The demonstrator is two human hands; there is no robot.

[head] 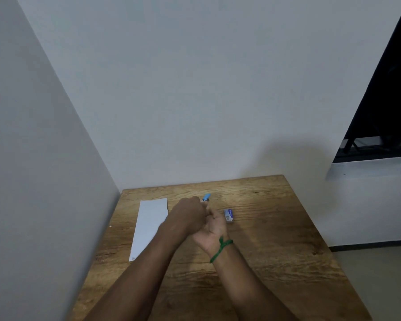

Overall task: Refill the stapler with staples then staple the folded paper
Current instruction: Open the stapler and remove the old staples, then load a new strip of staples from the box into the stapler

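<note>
Blue stapler tip pokes past left hand fist gripping it; right hand fingers hidden, can't tell. Staple box just right, folded paper left.

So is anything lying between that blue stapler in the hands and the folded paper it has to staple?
Nothing visible does. The stapler is held by both hands, and the folded paper lies just beside the left hand on bare table. The staple box sits on the other side.

The left hand hid most of the stapler (only its blue tip showed); the box print was unreadable.
</note>
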